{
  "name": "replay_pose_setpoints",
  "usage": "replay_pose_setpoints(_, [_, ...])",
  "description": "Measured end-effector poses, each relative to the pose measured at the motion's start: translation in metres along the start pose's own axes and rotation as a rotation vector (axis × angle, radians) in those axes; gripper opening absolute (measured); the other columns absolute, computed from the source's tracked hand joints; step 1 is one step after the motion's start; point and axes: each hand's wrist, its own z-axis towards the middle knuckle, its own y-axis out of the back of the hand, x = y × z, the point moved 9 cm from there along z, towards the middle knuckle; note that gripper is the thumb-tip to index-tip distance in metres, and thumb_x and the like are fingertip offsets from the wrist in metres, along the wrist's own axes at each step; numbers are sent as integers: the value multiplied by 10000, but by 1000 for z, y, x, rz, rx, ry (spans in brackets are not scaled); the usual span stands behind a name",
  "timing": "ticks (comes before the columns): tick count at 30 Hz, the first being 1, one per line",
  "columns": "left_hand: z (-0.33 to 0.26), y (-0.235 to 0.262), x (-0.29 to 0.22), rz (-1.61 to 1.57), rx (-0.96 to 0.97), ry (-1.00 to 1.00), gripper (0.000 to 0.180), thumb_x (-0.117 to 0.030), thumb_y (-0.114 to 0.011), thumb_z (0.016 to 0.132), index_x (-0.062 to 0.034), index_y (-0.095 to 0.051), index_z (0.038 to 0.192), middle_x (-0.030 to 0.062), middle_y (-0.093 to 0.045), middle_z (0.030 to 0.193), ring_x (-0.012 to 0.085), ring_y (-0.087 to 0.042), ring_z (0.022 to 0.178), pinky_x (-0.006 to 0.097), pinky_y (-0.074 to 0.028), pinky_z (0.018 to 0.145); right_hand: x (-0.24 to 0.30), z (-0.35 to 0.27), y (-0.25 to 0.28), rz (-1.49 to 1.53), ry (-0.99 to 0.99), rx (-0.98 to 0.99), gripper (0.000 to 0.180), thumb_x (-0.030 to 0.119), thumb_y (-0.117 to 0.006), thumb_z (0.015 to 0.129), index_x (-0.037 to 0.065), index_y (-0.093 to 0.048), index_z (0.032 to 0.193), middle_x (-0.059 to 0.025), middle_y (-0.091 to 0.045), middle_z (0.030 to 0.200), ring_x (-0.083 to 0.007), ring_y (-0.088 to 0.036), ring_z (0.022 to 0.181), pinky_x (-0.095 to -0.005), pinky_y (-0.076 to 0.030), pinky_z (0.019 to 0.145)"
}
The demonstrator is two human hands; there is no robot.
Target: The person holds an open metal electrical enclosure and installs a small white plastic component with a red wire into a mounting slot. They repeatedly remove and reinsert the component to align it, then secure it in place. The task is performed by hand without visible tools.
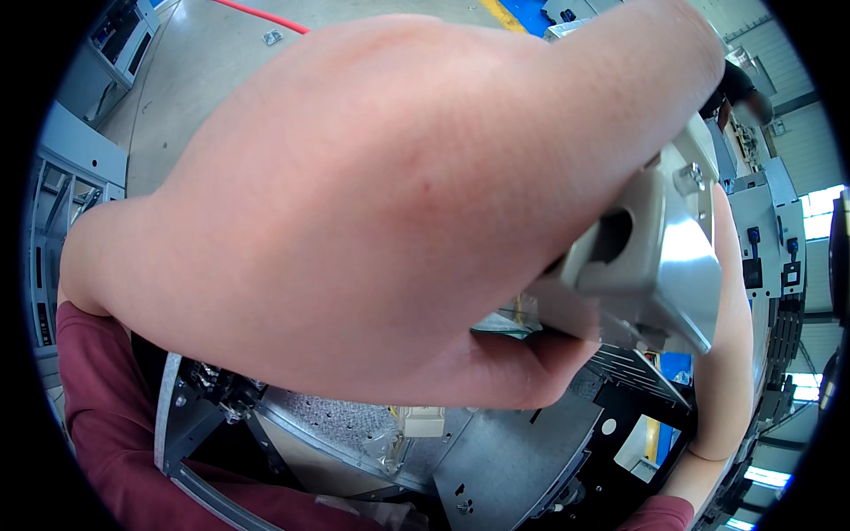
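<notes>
The pale beige part sits right of centre, above a grey metal panel, with the left hand grasping its left side. The right forearm rises beside it; the right hand's fingers are hidden, their state impossible to tell.

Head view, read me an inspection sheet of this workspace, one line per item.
Surface: grey metal plate with small cutouts.
Job's things: pale fitting with a shiny face.
Clutter: small clear packet on the floor.
Grips: left hand curls around the fitting, fingertips hidden; right hand hidden, right forearm showing.
Cables: red cable or hose at the top edge.
Surroundings: grey cabinets at left, a person at far right.
</notes>
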Motion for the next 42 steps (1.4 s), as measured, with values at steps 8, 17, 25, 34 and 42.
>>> replay_pose_setpoints(8, [0, 0, 0, -3, 2, 2, 682, -168, -817, 861, -53, -563, 1484, 129, -712, 1188, 305, -691, 1072, 402, -529, 927, -2, 1, -2, -8, -7, 4, 224, 176, -800, 1026, -47, -791, 1023, -32, -707, 740, -48, -578, 686, -250, -485, 613])
replay_pose_setpoints(17, [-1, 0, -1, 3, 3, -1, 667, -165, -810, 868, -53, -570, 1480, 130, -712, 1197, 301, -691, 1083, 399, -530, 937, -4, -1, -3, -13, -19, 5, 222, 175, -800, 1024, -46, -791, 1018, -33, -707, 736, -49, -579, 680, -250, -485, 609])
replay_pose_setpoints(25, [-2, 1, -1, 7, 0, 0, 654, -163, -804, 874, -53, -577, 1477, 131, -712, 1205, 298, -690, 1093, 396, -530, 946, 3, -5, 3, -14, -10, -5, 220, 175, -801, 1022, -45, -792, 1014, -34, -707, 733, -50, -579, 675, -251, -484, 606])
replay_pose_setpoints(34, [-1, 1, 0, 4, -1, -2, 638, -160, -798, 881, -54, -584, 1473, 132, -712, 1213, 294, -689, 1104, 392, -530, 956, 3, -5, 2, -20, -9, -5, 218, 174, -802, 1020, -43, -792, 1009, -35, -707, 729, -50, -580, 669, -251, -483, 602])
replay_pose_setpoints(42, [-1, 2, 0, 8, -4, -1, 625, -158, -792, 887, -54, -590, 1470, 132, -713, 1221, 290, -688, 1113, 389, -530, 965, 1, -4, 1, -25, -14, -3, 216, 173, -803, 1018, -42, -792, 1004, -36, -707, 725, -51, -580, 664, -252, -482, 598])
